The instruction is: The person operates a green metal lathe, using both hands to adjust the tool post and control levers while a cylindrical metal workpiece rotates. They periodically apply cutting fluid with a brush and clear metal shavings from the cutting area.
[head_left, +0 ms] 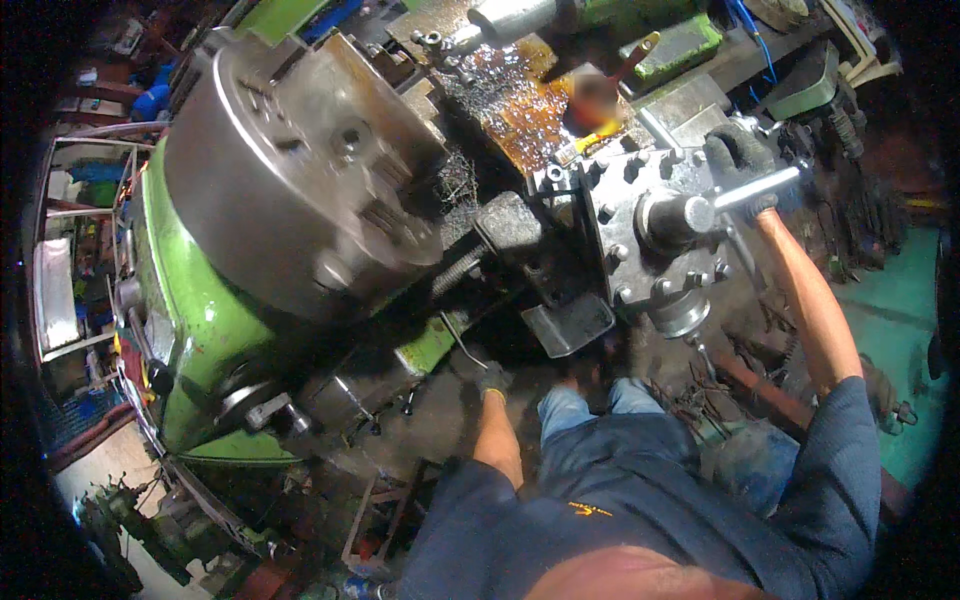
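Observation:
My left hand (493, 379), in a dark glove, is low in front of the lathe with its fingers closed round a thin bent metal rod (461, 341). My right hand (738, 153), also gloved, reaches to the right side of the square tool post (640, 232). Its fingers are curled just beyond the shiny lever handle (762, 187), which crosses in front of the hand; what they grip is hidden. At the left, the large lathe chuck (270, 180) looks blurred on its jaw side. A dark cutting-tool holder (512, 225) sticks out from the post toward the chuck.
Metal chips and brown oily fluid cover the cross slide (515, 95) behind the tool post. A yellow-handled brush (590, 143) lies there. The green headstock (185, 330) stands at the left, with a projecting shaft (275, 412) low down. Bars and scrap (700, 410) lie at the right.

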`<state>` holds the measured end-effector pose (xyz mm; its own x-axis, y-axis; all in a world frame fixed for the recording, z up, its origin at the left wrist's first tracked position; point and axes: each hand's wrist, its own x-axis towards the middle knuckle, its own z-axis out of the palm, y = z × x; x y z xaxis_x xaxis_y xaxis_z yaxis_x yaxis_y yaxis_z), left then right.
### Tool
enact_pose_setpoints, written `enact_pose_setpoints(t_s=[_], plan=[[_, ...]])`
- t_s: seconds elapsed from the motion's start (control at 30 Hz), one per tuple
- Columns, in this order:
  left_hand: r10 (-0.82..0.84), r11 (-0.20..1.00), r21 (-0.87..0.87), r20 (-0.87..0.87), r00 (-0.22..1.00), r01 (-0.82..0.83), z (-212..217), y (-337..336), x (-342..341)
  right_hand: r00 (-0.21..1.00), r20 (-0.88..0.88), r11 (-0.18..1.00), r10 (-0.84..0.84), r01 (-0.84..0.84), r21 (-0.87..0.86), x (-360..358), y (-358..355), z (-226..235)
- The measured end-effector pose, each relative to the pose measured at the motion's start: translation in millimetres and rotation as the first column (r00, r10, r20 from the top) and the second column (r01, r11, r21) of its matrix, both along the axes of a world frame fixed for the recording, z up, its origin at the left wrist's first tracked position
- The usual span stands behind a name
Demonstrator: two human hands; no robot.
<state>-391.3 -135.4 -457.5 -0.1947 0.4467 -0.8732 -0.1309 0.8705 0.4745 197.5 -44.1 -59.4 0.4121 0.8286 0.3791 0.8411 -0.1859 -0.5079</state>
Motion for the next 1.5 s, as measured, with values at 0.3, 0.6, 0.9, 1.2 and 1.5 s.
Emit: enact_pose_setpoints(t_s=[0.3,0.6,0.9,1.2,1.5], plan=[[-0.447,0.832,0.002,-0.591,0.671,0.555,116.1,2.9,33.6,0.999,0.033,0.997,0.007,-0.005,-0.072,6.1,4.9,-4.1],[-0.254,0.529,0.296,-0.839,0.481,0.796,173.2,34.8,-18.8,0.951,0.31,0.984,0.019,0.037,-0.173,27.5,-2.9,-29.7],[0.624,0.297,0.329,-0.778,0.079,0.897,590.3,156.5,22.9,0.988,0.136,0.981,-0.075,0.098,-0.167,9.2,-9.5,7.9],[0.266,0.534,0.076,-0.961,-0.081,0.842,630.0,298.2,-52.8,0.997,0.054,0.994,0.061,-0.056,-0.096,6.8,-16.6,24.9],[-0.172,0.418,-0.668,-0.724,-0.668,0.616,632.0,376.5,-52.3,0.998,0.053,0.998,0.041,-0.039,-0.046,16.5,-16.5,13.9]])
